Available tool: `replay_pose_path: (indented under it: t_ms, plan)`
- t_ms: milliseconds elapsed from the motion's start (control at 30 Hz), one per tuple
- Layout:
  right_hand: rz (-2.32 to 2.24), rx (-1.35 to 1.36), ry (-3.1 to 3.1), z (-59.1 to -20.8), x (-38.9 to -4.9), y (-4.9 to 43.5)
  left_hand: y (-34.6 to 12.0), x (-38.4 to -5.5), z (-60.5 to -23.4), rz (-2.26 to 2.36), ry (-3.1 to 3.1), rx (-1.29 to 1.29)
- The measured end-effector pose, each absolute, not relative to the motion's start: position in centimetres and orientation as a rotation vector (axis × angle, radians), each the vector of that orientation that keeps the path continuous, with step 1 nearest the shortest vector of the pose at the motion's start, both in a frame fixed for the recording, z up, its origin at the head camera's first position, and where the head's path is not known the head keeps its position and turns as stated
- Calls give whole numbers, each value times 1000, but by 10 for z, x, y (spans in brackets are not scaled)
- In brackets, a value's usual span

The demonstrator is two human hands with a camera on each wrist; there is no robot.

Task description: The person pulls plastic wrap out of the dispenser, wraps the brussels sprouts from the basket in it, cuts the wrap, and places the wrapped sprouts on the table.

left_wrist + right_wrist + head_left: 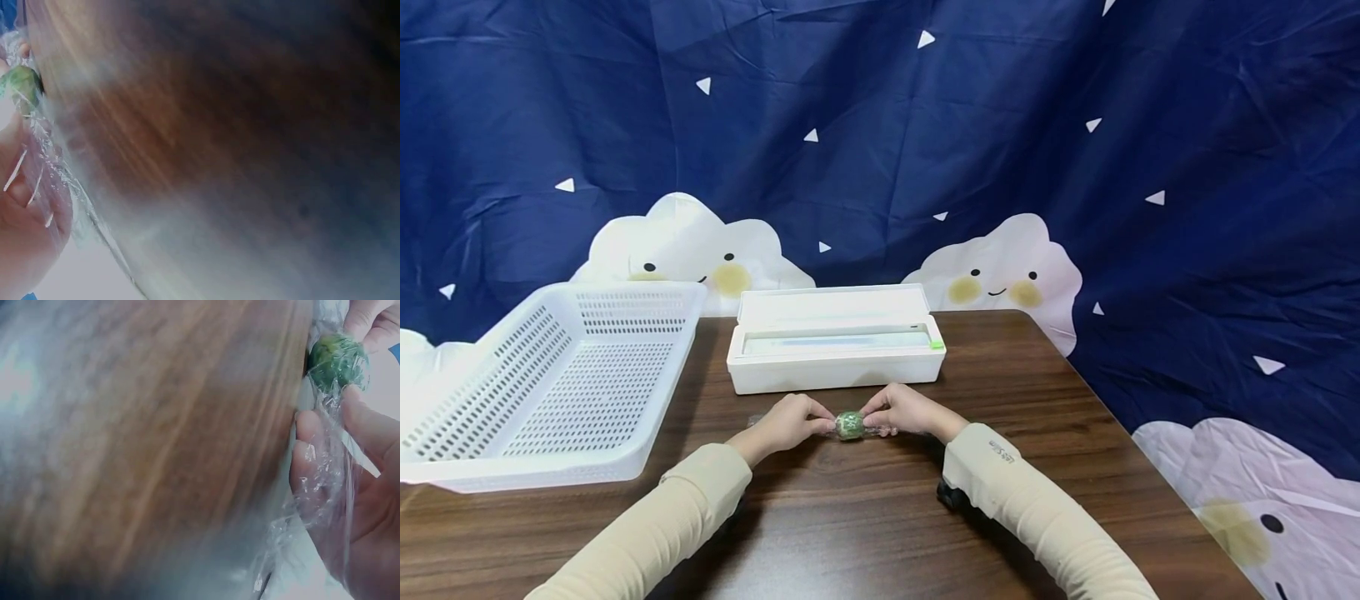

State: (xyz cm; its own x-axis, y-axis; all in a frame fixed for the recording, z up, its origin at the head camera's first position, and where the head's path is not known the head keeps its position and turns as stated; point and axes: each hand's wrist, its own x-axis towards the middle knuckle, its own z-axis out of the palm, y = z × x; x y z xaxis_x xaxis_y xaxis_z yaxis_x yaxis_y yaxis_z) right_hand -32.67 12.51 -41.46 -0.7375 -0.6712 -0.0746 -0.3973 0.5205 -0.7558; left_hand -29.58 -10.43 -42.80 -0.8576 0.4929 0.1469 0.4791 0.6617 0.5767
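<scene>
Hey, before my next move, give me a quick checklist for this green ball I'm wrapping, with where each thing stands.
1. Left hand has its grip beside the ball: ok, thumb and finger pinch there.
2. Right hand has its grip on the opposite side: ok.
3. Ball covered with clear film: ok on the sides in view; underside, cannot tell.
4. Film ends tucked in: not ok, loose film trails along both palms.
5. Ball resting on the table: cannot tell.
6. Lid of the white box raised: ok.
</scene>
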Motion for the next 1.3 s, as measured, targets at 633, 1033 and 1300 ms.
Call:
replay_pose_path:
  t_ms: [633,1033,1300]
  plan:
    - [-1068,-913,2397,-415,-323,128,-106,-295,-426,1085,2774,790]
    - [-819,-1050,2442,-414,-323,141,-132,-289,-423,946,2721,805]
    - [-824,-1009,2488,-414,-318,144,-143,-281,-419,714,2881,824]
